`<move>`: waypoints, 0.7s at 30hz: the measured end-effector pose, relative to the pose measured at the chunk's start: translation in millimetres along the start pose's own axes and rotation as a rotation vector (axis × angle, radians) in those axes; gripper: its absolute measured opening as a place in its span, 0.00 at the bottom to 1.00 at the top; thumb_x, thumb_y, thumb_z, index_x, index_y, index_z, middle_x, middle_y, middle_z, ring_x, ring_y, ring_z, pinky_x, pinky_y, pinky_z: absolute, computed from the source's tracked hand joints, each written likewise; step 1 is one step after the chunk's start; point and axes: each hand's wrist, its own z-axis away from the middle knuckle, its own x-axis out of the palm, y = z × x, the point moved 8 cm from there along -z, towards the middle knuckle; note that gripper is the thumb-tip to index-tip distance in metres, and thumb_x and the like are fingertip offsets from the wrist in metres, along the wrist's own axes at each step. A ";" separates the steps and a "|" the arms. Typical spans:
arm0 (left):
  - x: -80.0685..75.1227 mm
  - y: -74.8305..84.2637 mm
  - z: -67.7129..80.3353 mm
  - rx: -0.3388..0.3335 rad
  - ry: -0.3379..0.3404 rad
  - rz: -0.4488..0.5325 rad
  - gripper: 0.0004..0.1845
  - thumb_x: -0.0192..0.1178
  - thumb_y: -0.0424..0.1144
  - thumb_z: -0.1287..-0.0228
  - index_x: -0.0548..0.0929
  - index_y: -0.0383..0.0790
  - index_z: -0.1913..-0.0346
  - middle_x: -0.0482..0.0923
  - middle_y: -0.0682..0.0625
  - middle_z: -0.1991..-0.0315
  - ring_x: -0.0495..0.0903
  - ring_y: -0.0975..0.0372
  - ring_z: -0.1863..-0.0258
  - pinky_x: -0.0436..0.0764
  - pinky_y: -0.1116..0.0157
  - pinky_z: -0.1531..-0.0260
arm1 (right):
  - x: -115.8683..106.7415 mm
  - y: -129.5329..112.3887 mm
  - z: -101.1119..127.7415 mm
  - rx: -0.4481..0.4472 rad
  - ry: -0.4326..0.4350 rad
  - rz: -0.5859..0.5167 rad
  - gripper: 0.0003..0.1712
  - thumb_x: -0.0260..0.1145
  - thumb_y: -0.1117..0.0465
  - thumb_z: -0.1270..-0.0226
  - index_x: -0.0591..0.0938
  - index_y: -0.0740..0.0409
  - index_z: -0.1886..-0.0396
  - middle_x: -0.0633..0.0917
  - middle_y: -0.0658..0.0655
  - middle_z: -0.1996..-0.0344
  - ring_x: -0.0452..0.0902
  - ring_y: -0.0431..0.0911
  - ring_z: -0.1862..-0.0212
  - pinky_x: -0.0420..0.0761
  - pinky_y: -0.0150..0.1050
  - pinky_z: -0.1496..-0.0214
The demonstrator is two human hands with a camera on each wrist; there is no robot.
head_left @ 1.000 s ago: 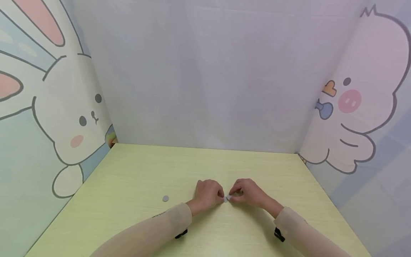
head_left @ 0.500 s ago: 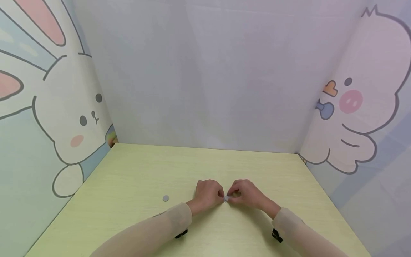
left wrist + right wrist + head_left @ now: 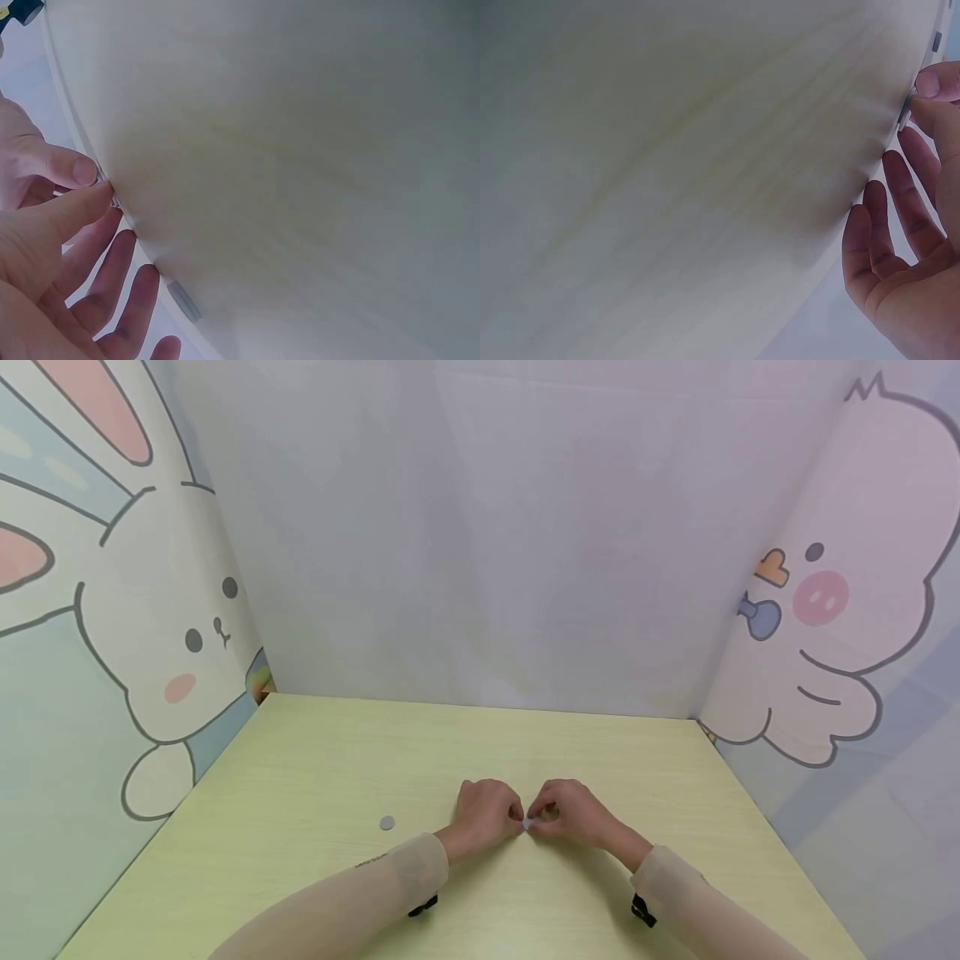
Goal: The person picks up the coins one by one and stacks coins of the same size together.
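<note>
My left hand (image 3: 486, 812) rests low over the table, its thumb and forefinger pinching a small flat grey disc at the table surface. From the other side my right hand (image 3: 576, 813) pinches a second grey disc (image 3: 528, 823) right against the first. The two discs overlap between the fingertips, which hide most of them; whether one lies flat on the other I cannot tell. In the right wrist view, a thin disc edge (image 3: 905, 112) shows by the right thumb. Left of the hands, a third grey disc (image 3: 387, 822) lies flat on the table.
The pale yellow-green table (image 3: 337, 752) ends at a plain light curtain (image 3: 480, 568) behind. Side panels carry a cartoon rabbit (image 3: 165, 635) on the left and a cartoon chick (image 3: 847, 568) on the right.
My right hand has moved slightly left, bringing its disc from beside the left hand's disc to overlapping it. The left hand and the third disc have stayed put.
</note>
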 end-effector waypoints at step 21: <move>-0.2 0.9 0.3 0.011 0.005 -0.008 0.04 0.80 0.42 0.43 0.94 0.55 0.72 0.87 0.65 0.72 0.79 0.70 0.68 0.71 0.56 0.60 | -1.7 -0.3 3.6 0.008 -0.004 -0.060 0.06 0.82 0.61 0.38 0.94 0.50 0.62 0.89 0.45 0.66 0.83 0.43 0.62 0.83 0.38 0.58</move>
